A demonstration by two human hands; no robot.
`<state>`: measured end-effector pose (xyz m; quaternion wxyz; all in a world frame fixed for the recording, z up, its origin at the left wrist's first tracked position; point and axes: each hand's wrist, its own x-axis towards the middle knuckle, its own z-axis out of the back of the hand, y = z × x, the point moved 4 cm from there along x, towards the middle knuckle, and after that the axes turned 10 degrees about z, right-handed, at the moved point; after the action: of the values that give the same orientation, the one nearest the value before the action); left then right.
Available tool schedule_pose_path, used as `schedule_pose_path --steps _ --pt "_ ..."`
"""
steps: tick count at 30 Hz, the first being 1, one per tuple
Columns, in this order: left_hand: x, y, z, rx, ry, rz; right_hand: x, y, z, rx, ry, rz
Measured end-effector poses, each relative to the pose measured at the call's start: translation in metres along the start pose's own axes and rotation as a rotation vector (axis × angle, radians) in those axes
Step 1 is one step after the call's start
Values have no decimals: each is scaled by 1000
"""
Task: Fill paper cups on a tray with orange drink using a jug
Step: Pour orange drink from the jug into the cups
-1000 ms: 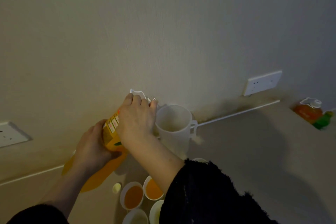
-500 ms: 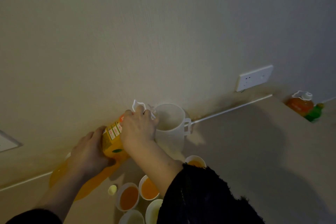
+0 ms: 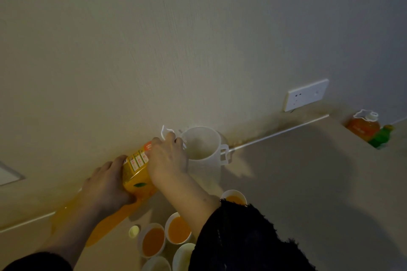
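A large orange drink bottle (image 3: 136, 174) is tilted with its neck toward a white plastic jug (image 3: 203, 149) standing by the wall. My left hand (image 3: 105, 185) grips the bottle's body. My right hand (image 3: 168, 160) holds the bottle's neck end beside the jug's rim, hiding the mouth. The jug looks nearly empty inside. Below, paper cups stand together: three hold orange drink (image 3: 153, 241) (image 3: 178, 229) (image 3: 234, 198), two more (image 3: 182, 257) at the bottom edge look empty. My dark right sleeve hides part of the cups and whatever they stand on.
A small pale bottle cap (image 3: 134, 231) lies left of the cups. Another orange bottle (image 3: 363, 126) and a green bottle (image 3: 381, 137) stand at the far right. A wall socket (image 3: 306, 94) sits above the counter (image 3: 308, 171).
The bottle's neck has come lower and closer to the jug's rim, with both hands holding it as before. The view has tilted slightly, so the cups show more.
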<state>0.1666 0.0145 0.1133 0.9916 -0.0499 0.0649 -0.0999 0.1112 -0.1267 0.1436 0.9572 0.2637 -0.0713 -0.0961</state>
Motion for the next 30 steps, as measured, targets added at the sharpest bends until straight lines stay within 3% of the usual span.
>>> schedule_pose_path --steps 30 --pt "5 -11 10 152 50 22 13 -18 -9 45 -23 -23"
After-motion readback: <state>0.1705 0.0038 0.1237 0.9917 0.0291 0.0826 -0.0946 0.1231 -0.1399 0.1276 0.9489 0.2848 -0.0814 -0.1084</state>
